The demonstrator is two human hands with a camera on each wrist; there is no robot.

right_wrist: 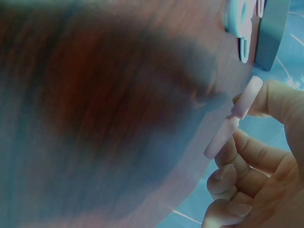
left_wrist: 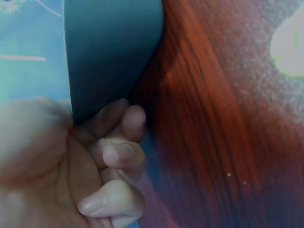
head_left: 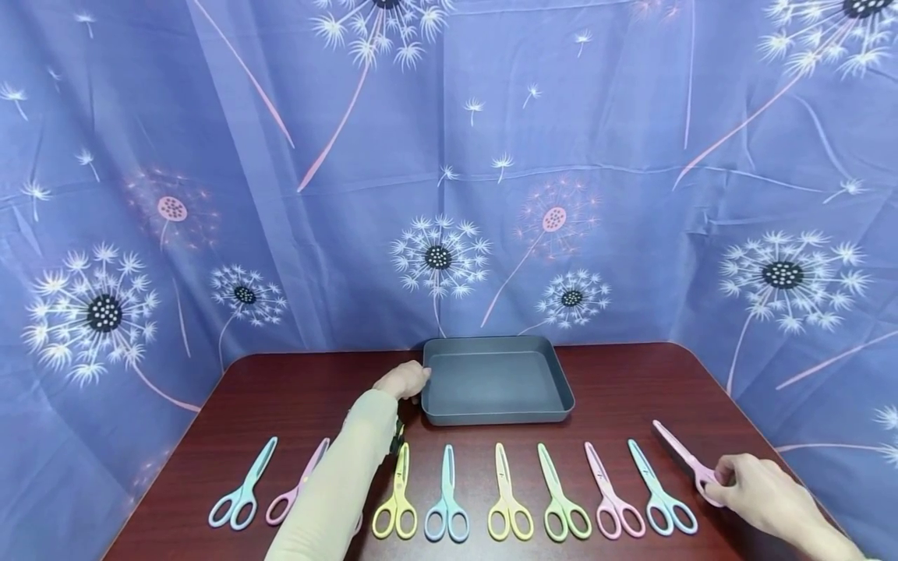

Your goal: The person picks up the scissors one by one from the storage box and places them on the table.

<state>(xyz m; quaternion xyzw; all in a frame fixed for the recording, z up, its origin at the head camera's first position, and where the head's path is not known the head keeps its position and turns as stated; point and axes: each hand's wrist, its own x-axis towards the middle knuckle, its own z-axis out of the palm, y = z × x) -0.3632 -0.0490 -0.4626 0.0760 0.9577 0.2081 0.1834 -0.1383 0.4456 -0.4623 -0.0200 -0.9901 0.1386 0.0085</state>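
At the back of the table stands a dark grey rectangular tray [head_left: 494, 382]. My left hand [head_left: 404, 380] grips its left side; in the left wrist view the thumb side lies over the rim of the tray wall [left_wrist: 111, 52] and the fingers curl on its outer face. On the far right, my right hand [head_left: 761, 491] pinches pink scissors [head_left: 680, 450] by the handles, with the blades pointing away toward the back. Seen from the right wrist, the pink handle loops [right_wrist: 247, 97] sit between thumb and fingers. Beside them lie blue scissors [head_left: 659, 491].
Several more scissors lie in a row along the front, among them pink [head_left: 613, 491], green [head_left: 563, 495], yellow [head_left: 508, 495] and light blue [head_left: 447, 499]. My left sleeve [head_left: 344, 475] partly covers a pink pair [head_left: 298, 483]. A patterned blue curtain [head_left: 337, 257] hangs behind the dark red table [head_left: 617, 389].
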